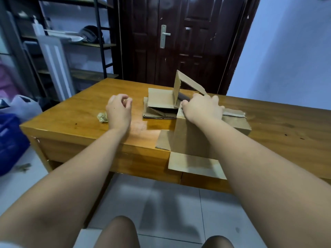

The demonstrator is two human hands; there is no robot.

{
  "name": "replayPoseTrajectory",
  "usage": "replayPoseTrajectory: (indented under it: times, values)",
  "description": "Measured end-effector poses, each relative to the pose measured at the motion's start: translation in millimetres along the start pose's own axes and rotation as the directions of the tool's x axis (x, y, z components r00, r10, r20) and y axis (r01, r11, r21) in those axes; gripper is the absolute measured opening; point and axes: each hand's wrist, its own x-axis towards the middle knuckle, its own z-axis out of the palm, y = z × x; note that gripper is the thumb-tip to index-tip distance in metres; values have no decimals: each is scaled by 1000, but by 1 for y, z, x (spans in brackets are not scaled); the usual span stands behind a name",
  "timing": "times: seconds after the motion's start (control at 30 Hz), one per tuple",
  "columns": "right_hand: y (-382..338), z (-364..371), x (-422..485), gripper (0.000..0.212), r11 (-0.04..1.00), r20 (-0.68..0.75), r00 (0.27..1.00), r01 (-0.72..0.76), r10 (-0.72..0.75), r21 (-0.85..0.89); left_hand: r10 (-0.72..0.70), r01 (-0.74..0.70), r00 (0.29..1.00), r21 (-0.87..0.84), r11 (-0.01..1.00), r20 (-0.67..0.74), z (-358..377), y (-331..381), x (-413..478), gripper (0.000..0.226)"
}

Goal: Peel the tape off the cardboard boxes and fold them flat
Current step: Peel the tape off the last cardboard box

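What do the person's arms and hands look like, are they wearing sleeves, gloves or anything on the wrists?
Both arms are bare from the hands back to the picture's edge: no sleeves, gloves, watch or bracelet show. The left hand and right hand carry no visible rings, though the picture is soft there. A sliver of white cloth shows at the lower left corner, perhaps clothing; it is too cropped to tell.

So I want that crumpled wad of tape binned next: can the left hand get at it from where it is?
Probably yes. The wad of tape lies on the bare table just beside the left hand, with nothing between them. That hand looks loosely curled and free, while the right hand is busy at the box.
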Motion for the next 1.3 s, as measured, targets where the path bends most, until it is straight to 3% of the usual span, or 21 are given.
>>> replayPoseTrajectory:
  times: [0.1, 0.2, 0.27, 0.4, 0.6, 0.77, 0.83, 0.97, 1.03, 1.17, 1.3]
  values:
    - [-13, 3, -2, 44, 1000, 12, 1000, 15, -15, 11, -46, 54, 998, 233, 971, -40, -7, -18, 11, 28]
    - [-19, 4, -1, 44, 1000, 19, 1000, 2, -2, 5, -151, 66, 974, 424, 903, 171, -3, -41, 16, 26]
    - [-19, 4, -1, 44, 1000, 26, 1000, -5, 5, 5, -157, 4, 936, 435, 900, 316, 2, -53, 14, 26]
    - [-19, 2, -1, 45, 1000, 32, 999, -12, 12, 0, -39, -85, 938, 339, 937, 344, 4, -49, 6, 16]
    - [-17, 3, -2, 45, 1000, 19, 1000, -4, 3, 20, -25, -222, 876, 449, 865, 481, 5, -50, 9, 40]
    - [-17, 4, -2, 45, 1000, 9, 1000, -1, 1, 22, -32, -234, 904, 558, 796, 425, 3, -43, -1, 59]
    - [-17, 4, -2, 46, 1000, 11, 1000, 1, -1, 19, -34, -205, 913, 531, 822, 406, 2, -43, -1, 56]
    - [-16, 4, -2, 46, 1000, 4, 1000, 8, -8, 24, -12, -109, 935, 318, 942, 355, 1, -49, 3, 33]
    - [-16, 5, -2, 45, 1000, 3, 1000, 8, -8, 27, 2, -77, 951, 229, 970, 309, 1, -50, 4, 39]
    - [-16, 5, -2, 46, 999, -4, 1000, 9, -9, 34, -133, 138, 967, -8, 990, 215, -5, -55, 6, 44]
    - [-16, 5, -3, 46, 999, -4, 1000, 10, -10, 35, -92, 58, 956, 128, 990, 278, -8, -46, 2, 54]
